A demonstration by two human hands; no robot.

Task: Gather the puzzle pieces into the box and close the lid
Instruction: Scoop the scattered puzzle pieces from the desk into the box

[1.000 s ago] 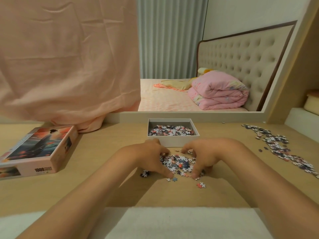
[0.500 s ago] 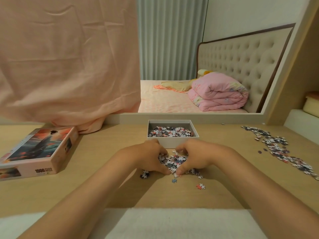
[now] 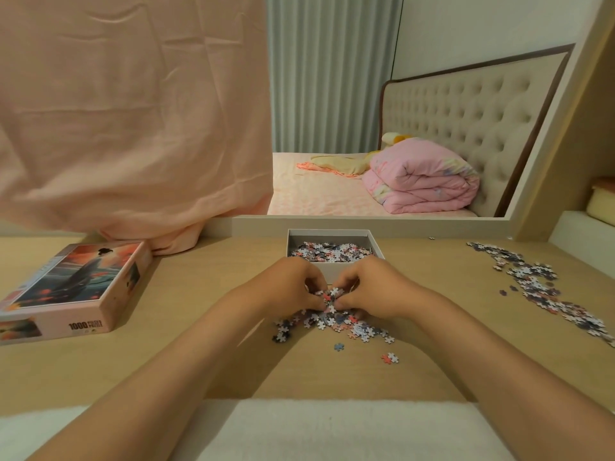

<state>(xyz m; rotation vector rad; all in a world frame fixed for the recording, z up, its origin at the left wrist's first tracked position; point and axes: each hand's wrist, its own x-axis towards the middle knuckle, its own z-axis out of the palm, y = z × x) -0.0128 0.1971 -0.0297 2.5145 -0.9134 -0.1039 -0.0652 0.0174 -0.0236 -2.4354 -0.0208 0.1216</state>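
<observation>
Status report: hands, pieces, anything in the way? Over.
Left hand and right hand grip puzzle pieces before open box. Lid off, at left. Loose pieces at right. Nothing blocks box.

Puzzle lid [image 3: 76,281] well left of my left hand [image 3: 291,289], bold dark "1000" on the side wall facing me, two small lines just right of it too blurred to read

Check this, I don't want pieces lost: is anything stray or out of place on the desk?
Yes. A trail of pieces lies scattered far right, apart from the box. Two strays sit in front of the pile the left hand and right hand grip, and a lone piece lies by the back ledge.
</observation>
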